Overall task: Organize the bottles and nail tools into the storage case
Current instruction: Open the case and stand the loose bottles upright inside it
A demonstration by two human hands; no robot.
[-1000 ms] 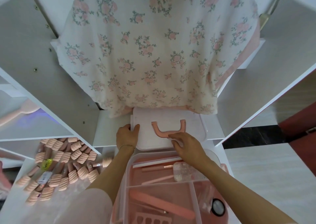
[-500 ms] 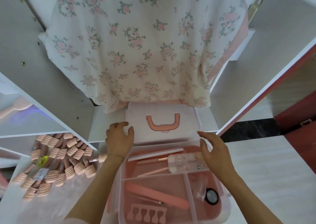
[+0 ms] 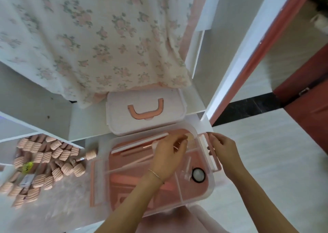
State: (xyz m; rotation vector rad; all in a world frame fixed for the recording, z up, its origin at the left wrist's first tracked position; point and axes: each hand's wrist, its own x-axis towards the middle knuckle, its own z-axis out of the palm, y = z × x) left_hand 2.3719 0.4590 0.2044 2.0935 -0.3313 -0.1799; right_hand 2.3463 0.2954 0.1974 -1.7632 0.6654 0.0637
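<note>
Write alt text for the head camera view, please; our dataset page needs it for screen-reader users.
A person's left hand reaches into an open clear storage case holding pink nail tools, while the right hand touches its right rim. The case lid lies behind it, and pink-capped bottles lie heaped to the left.

I see a floral cloth (image 3: pixel 92 37) draped over the white shelving (image 3: pixel 223 58), hanging beyond my hands. Right of them lie pale floor tiles (image 3: pixel 276 152), a black threshold strip (image 3: pixel 248 106) and a reddish door (image 3: pixel 305 97).
</note>
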